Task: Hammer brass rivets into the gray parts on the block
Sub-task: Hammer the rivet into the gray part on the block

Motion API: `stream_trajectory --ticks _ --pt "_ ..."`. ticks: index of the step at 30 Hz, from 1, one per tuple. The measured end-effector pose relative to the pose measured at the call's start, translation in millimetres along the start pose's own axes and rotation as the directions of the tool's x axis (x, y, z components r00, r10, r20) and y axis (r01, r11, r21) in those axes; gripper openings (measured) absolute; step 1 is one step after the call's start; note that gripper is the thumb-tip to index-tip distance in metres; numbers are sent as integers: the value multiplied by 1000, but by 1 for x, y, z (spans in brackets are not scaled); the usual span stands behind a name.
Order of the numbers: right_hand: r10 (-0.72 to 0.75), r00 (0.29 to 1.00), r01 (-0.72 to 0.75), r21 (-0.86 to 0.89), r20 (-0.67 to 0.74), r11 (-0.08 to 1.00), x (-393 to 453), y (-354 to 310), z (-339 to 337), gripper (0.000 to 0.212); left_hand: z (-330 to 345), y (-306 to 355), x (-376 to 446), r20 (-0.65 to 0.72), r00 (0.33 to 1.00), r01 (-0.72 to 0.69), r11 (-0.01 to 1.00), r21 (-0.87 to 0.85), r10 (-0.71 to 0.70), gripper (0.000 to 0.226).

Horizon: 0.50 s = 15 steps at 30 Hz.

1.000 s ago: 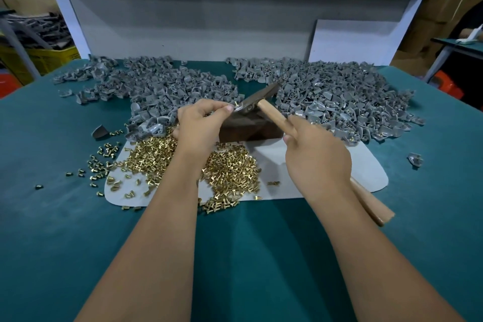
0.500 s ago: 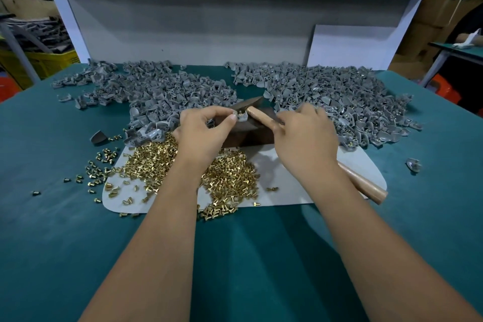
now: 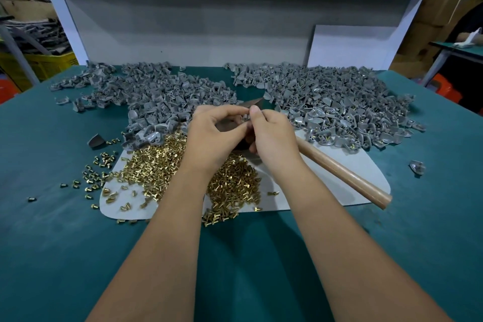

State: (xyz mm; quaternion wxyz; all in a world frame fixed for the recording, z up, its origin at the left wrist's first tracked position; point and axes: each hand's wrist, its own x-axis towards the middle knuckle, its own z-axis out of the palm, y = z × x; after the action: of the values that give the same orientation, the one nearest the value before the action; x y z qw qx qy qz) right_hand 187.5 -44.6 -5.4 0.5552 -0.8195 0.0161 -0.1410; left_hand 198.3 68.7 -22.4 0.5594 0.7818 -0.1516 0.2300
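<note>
Looked all over and there's no readable text anywhere, no labels, brand names, numbers or signs on anything in view. Nothing legible at all here, honestly.

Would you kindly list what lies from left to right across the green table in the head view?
Scattered brass rivets → heaped brass rivets on the white mat → left hand → right hand → wooden hammer handle → lone gray part.

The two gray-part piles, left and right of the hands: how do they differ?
The right pile is larger and denser than the left pile. Brass rivet heads glint among the right pile's near-edge parts; none show in the left pile. The left pile trails off leftward into scattered parts. Both lie on the green tabletop.
</note>
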Motion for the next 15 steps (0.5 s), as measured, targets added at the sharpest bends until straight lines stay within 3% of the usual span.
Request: stream_trajectory --ticks 8,15 --pt "-129 982 108 -154 -141 982 -9 8 9 35 14 -4 -5 -73 994 -79 992 99 86 19" --pt "-94 986 73 -153 -135 986 -6 6 10 36 13 -3 -5 -84 986 -131 984 125 142 18"
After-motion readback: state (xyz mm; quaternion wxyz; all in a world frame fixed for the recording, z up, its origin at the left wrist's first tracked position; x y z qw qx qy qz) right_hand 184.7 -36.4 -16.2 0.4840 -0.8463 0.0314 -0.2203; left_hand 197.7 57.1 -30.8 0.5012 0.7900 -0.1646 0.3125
